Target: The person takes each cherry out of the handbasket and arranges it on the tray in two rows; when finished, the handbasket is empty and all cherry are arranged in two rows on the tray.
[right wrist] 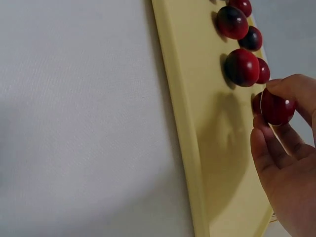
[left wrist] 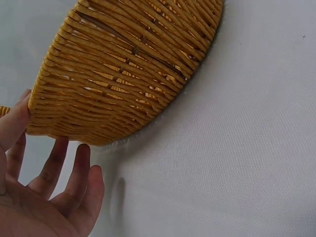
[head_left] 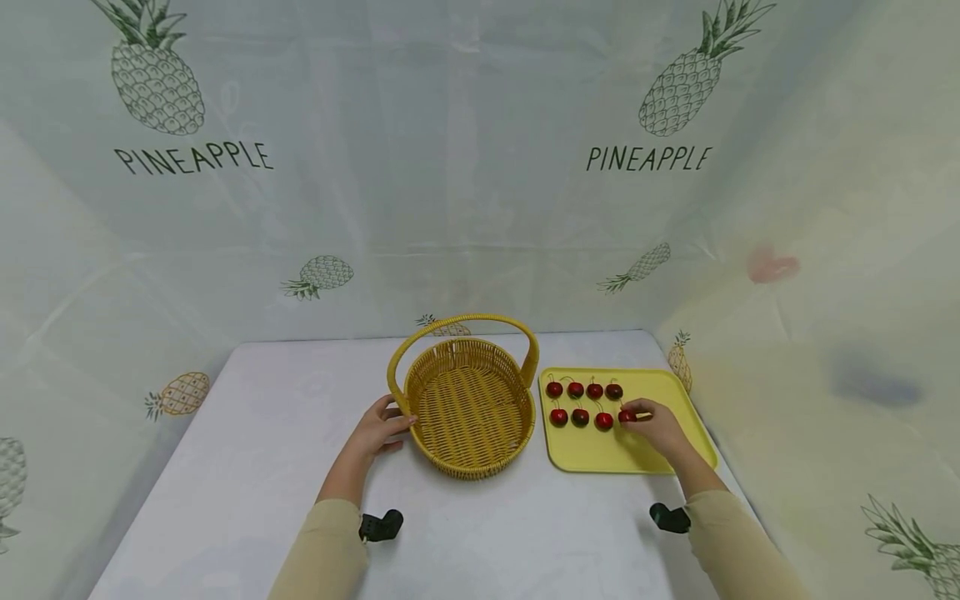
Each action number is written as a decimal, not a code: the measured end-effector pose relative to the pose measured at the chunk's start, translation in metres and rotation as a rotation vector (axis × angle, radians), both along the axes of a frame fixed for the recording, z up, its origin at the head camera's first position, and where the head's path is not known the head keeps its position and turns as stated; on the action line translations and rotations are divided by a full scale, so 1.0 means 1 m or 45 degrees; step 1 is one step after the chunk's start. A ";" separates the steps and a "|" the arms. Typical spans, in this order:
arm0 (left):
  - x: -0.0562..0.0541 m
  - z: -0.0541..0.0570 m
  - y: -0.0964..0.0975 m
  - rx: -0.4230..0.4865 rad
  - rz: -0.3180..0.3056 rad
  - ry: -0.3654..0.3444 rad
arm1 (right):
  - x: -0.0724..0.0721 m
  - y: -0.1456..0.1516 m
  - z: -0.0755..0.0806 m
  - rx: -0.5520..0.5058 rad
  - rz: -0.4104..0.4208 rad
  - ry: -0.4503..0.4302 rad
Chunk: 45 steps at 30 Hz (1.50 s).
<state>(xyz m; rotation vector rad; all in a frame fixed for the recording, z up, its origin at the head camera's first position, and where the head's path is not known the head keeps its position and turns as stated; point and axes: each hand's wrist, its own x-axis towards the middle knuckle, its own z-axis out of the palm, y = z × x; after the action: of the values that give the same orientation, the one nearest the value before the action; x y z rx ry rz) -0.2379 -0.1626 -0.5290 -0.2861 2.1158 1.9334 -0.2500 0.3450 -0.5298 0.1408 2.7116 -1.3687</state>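
A yellow wicker basket [head_left: 471,421] with a tall arched handle [head_left: 480,317] stands mid-table, nothing inside it. My left hand [head_left: 377,429] grips its left side near the handle's foot; in the left wrist view the thumb lies over the rim and the fingertips sit against the woven wall [left wrist: 118,74]. Over the yellow tray [head_left: 607,457], my right hand [head_left: 660,427] pinches a dark red cherry [right wrist: 277,107] between thumb and fingers. Several more cherries with stems [head_left: 581,417] lie in two rows on the tray, left of that hand.
The white tablecloth [head_left: 495,542] covers the table under basket and tray. Behind and at both sides hangs a pale curtain [head_left: 465,192] printed with pineapples. A dark wrist device [head_left: 381,526] is strapped at the left cuff, another [head_left: 670,518] at the right.
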 end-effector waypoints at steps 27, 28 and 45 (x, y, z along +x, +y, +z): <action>0.000 0.001 0.001 -0.013 0.011 0.002 | -0.015 0.001 -0.021 0.014 -0.026 -0.090; 0.000 0.001 0.001 -0.014 0.012 0.003 | -0.016 0.000 -0.020 0.018 -0.029 -0.097; 0.000 0.000 0.001 -0.017 0.005 0.000 | -0.019 -0.001 -0.020 0.071 -0.009 -0.105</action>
<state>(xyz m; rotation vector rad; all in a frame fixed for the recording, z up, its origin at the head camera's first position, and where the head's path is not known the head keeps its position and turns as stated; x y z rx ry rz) -0.2381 -0.1613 -0.5292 -0.2928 2.1300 1.9222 -0.2690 0.3442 -0.5496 0.2070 2.6844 -1.2602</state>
